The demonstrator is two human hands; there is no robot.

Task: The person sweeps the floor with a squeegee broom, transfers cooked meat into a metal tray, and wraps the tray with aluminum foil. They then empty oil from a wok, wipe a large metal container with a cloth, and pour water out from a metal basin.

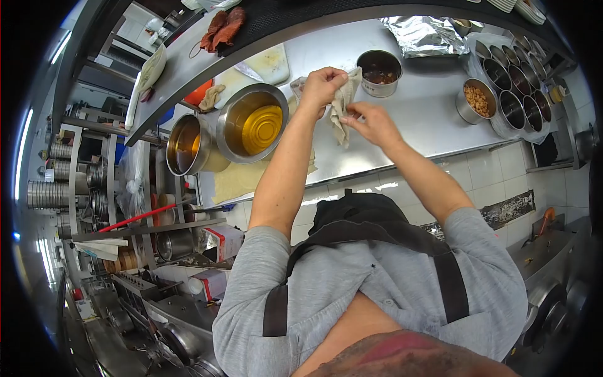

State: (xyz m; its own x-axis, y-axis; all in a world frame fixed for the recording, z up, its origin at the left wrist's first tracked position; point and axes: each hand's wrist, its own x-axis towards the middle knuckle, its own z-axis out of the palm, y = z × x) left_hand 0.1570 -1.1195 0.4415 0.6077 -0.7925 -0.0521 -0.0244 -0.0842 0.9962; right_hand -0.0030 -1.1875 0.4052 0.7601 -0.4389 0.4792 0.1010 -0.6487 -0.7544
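Note:
A greyish-beige cloth (343,103) hangs bunched over the steel counter, between my two hands. The fingers of my left hand (323,88) are closed on its upper part. Lower down, my right hand (375,124) pinches the cloth's right edge between thumb and fingers. Just right of the cloth stands a steel pot (380,92) with dark contents. To the left, a wide steel bowl (231,116) holds clear yellow liquid. Beside that bowl sits another steel pot (174,157) with amber liquid.
A cutting board (270,61) with a knife (249,71) lies behind the bowl. Foil (427,36) covers something at the back. On the right are a pot of nuts (475,100) and several steel cups (512,109). A shelf (295,36) overhangs the counter.

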